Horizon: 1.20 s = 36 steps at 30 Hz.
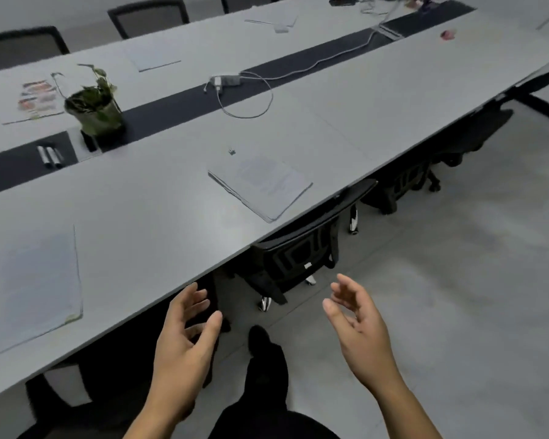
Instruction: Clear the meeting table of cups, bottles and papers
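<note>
We see a stack of papers (260, 185) lying flat near the front edge of the grey bench (159, 198), pale sheets with faint, blurred print, corners slightly fanned. A second sheet (35, 289) lies flat further left, close to the same edge. More sheets (154, 57) sit on the far side, plus a colour-printed one (37, 98) beside a potted plant (94, 110).

A small binder clip (232, 151) rests just beyond the stack. A dark strip (178, 99) runs down the bench's middle; two markers (49, 156) lie on it, and a white charger (224, 80) with a looping cable (257, 103).

A black chair (298, 248) is tucked under the bench directly below the stack, between us and it.

Our left hand (184, 340) and right hand (358, 327) hover off the bench edge above the floor, fingers (214, 323) spread and loose, palms facing each other, gripping nothing.
</note>
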Tool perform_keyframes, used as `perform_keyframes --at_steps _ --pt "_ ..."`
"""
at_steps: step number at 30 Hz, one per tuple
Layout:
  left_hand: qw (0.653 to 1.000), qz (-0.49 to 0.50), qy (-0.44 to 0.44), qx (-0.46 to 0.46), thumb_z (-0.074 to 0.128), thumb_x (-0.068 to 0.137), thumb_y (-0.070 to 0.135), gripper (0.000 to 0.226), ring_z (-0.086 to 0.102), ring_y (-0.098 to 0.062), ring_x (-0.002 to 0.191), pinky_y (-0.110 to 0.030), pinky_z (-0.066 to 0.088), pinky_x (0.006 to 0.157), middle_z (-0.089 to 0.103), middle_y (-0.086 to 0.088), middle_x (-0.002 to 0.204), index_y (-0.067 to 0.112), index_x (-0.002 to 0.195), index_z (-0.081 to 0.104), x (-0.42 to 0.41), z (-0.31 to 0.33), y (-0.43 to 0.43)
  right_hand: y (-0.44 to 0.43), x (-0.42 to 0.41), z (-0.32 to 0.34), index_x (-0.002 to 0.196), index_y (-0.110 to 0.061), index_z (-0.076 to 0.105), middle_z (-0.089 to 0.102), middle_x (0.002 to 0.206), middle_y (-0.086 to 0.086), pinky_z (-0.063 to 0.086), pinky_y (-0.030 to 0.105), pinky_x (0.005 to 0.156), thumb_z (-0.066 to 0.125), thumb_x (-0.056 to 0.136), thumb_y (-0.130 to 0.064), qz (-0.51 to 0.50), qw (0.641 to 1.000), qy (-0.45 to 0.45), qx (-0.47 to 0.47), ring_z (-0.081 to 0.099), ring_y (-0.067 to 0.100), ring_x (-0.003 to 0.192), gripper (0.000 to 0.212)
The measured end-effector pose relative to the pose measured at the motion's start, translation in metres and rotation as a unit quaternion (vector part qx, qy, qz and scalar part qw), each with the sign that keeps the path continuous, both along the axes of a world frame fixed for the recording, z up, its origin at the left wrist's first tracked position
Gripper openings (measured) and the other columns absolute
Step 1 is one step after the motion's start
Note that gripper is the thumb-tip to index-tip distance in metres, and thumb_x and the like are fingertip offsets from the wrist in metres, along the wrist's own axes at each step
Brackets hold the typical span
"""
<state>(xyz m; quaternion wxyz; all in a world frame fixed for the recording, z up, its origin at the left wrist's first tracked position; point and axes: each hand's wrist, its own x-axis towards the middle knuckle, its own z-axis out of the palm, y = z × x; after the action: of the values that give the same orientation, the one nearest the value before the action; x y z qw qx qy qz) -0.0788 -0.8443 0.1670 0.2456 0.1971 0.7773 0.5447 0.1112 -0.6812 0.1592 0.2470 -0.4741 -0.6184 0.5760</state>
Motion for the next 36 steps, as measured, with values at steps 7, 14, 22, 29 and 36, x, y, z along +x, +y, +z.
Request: perform_keyframes --at_steps 7,14,22,29,36 --pt "0.998 0.052 -0.036 -0.030 0.064 0.093 0.018 0.051 0.058 0.011 0.102 -0.013 0.051 0.076 0.057 0.017 0.127 0.034 0.137 0.045 -0.080 -0.015 0.095 0.101 -0.088 -0.003 0.125 -0.040 0.054 0.062 0.125 -0.014 0.048 0.009 0.084 0.067 0.093 -0.020 0.077 0.996 -0.049 0.003 0.057 -0.004 0.116 0.040" --pt "0.995 0.075 -0.015 -0.056 0.063 0.094 0.018 0.051 0.055 0.004 0.116 -0.017 0.046 0.085 0.057 0.016 0.129 0.030 0.139 0.044 -0.142 -0.014 0.164 0.196 -0.160 -0.006 0.140 -0.025 0.051 0.059 0.128 -0.011 0.047 0.007 0.084 0.066 0.095 -0.019 0.084 0.995 -0.052 0.011 0.057 -0.002 0.119 0.049" --pt "0.976 0.197 -0.039 -0.086 0.062 0.094 0.015 0.047 0.056 0.003 0.117 -0.014 0.045 0.083 0.058 0.017 0.128 0.035 0.134 0.045 -0.144 -0.008 0.215 0.305 -0.230 -0.068 0.146 -0.025 0.043 0.053 0.137 -0.004 0.041 0.018 0.092 0.064 0.095 -0.030 0.181 0.968 -0.174 0.007 0.052 0.011 0.124 0.055" --pt "0.956 0.271 -0.048 -0.106 0.062 0.094 0.012 0.049 0.056 0.003 0.117 -0.022 0.047 0.086 0.058 0.017 0.128 0.037 0.133 0.045 -0.128 -0.006 0.242 0.373 -0.300 -0.164 0.156 -0.008 0.016 0.028 0.155 0.019 0.029 0.049 0.114 0.068 0.084 -0.050 0.254 0.874 -0.404 0.087 0.028 0.037 0.140 0.097" --pt "0.940 0.319 -0.025 -0.117 0.062 0.094 0.010 0.051 0.056 0.003 0.117 -0.010 0.048 0.081 0.057 0.015 0.130 0.033 0.135 0.044 -0.123 0.007 0.241 0.351 -0.325 -0.173 0.130 -0.003 0.045 0.058 0.128 0.014 0.049 0.035 0.083 0.081 0.072 -0.047 0.279 0.875 -0.395 -0.004 0.059 0.034 0.115 0.081"
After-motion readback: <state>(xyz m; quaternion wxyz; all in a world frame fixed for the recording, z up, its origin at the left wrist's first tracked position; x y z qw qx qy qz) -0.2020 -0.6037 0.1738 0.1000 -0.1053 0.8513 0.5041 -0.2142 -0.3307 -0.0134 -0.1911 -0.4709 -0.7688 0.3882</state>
